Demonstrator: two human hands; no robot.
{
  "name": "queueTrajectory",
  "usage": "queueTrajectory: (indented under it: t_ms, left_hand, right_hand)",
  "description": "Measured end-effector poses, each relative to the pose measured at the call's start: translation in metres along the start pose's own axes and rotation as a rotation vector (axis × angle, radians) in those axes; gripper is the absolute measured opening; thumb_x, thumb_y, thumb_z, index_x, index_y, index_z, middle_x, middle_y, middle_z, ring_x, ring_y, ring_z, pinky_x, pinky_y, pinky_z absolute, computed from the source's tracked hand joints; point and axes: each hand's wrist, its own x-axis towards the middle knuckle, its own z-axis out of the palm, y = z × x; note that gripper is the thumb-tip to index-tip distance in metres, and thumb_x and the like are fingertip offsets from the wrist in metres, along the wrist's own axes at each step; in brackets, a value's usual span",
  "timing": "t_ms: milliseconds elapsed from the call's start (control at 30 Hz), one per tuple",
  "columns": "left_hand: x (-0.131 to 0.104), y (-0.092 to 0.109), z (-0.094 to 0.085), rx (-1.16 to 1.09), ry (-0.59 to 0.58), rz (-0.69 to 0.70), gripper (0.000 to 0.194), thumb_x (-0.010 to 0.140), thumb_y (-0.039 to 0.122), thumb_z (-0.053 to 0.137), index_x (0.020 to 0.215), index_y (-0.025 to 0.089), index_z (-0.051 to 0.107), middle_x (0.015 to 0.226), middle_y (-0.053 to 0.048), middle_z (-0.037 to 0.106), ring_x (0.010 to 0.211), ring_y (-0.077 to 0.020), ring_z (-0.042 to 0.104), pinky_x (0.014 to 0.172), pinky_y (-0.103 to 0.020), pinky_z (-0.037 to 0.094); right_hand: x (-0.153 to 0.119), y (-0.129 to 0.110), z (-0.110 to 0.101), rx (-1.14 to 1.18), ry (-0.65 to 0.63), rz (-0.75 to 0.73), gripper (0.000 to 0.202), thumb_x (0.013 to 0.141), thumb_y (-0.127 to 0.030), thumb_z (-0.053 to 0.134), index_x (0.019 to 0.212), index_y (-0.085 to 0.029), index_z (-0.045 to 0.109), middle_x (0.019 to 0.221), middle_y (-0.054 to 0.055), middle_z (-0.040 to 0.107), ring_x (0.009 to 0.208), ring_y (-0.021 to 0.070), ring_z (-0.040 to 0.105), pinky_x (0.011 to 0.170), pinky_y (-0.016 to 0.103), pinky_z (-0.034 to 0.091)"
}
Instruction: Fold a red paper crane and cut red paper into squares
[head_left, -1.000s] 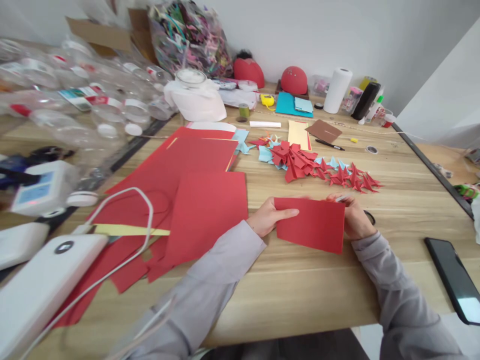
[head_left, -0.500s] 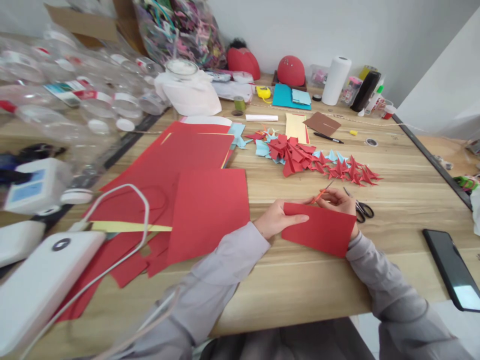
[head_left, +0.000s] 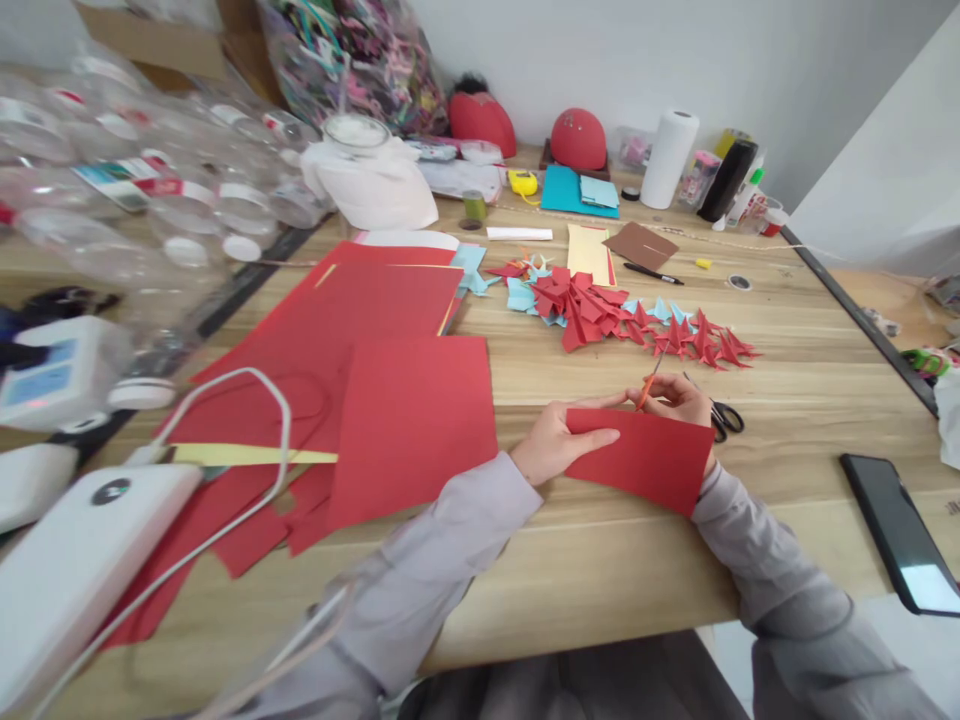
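My left hand (head_left: 551, 440) pinches a piece of red paper (head_left: 637, 455) at its left end, thumb in front and fingers behind the top edge. The paper is raised above the table, its right end against my right wrist. My right hand (head_left: 679, 400), partly hidden behind the paper, is closed on a slim orange-handled tool with a thin metal blade (head_left: 646, 391), its tip pointing up and away; I cannot tell if it is a knife or scissors. Black-handled scissors (head_left: 727, 418) lie just right of that hand. Beyond are folded red paper pieces (head_left: 581, 305).
Large red sheets (head_left: 420, 420) lie left of my hands. A white power bank (head_left: 97, 560) with a cable and several plastic bottles (head_left: 180, 210) crowd the left. A phone (head_left: 896, 530) lies right. A yellow tape measure (head_left: 523, 182) and a white roll (head_left: 670, 160) stand at the back.
The orange-handled tool has swung more upright in my right hand. My left hand still grips the red paper, which bends slightly more. The whole view has shifted a little.
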Motion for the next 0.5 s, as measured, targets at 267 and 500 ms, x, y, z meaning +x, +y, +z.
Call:
queueTrajectory:
  t_ms: [267,500]
  left_hand:
    - [0.003,-0.005,-0.011,-0.167,0.094,-0.152,0.038,0.055,0.031,0.083,0.087,0.012,0.073,0.088,-0.011,0.074,0.079,-0.0244,0.070,0.078,-0.037,0.054]
    - [0.010,0.002,-0.035,-0.157,0.261,-0.196,0.034,0.051,0.028,0.085,0.077,0.012,0.070,0.078,-0.010,0.073,0.066,-0.0224,0.068,0.066,-0.034,0.054]
  right_hand:
    - [0.000,-0.014,-0.011,0.251,-0.220,0.185,0.049,0.059,-0.040,0.081,0.100,-0.020,0.062,0.065,-0.002,0.067,0.049,0.0104,0.058,0.048,0.022,0.044]
    - [0.009,-0.014,-0.025,0.222,-0.274,0.181,0.042,0.051,-0.029,0.086,0.088,-0.021,0.067,0.069,-0.004,0.066,0.055,0.0089,0.059,0.050,0.020,0.047]
